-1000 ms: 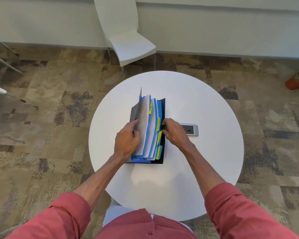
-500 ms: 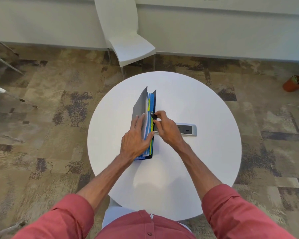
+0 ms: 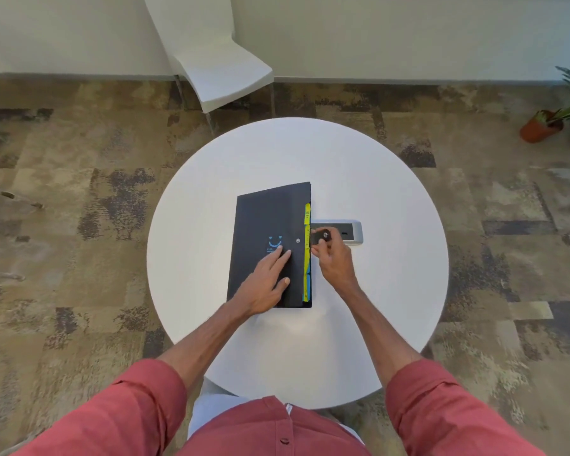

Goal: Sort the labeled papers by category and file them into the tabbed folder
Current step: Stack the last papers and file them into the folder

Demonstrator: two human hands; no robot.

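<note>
The black tabbed folder lies closed and flat in the middle of the round white table. Yellow and blue index tabs stick out along its right edge; the papers inside are hidden. A small metal snap stud shows on the cover, beside a blue smile logo. My left hand rests flat on the cover's near half with its fingers spread. My right hand pinches the folder's black snap strap at the right edge, holding it just off the cover.
A silver power socket panel is set into the table just right of the folder, partly behind my right hand. A white chair stands beyond the table. A potted plant sits on the carpet at far right.
The front cover, held upright by my left hand, has come down flat over the papers. My right hand has stayed on the strap at the right edge.
</note>
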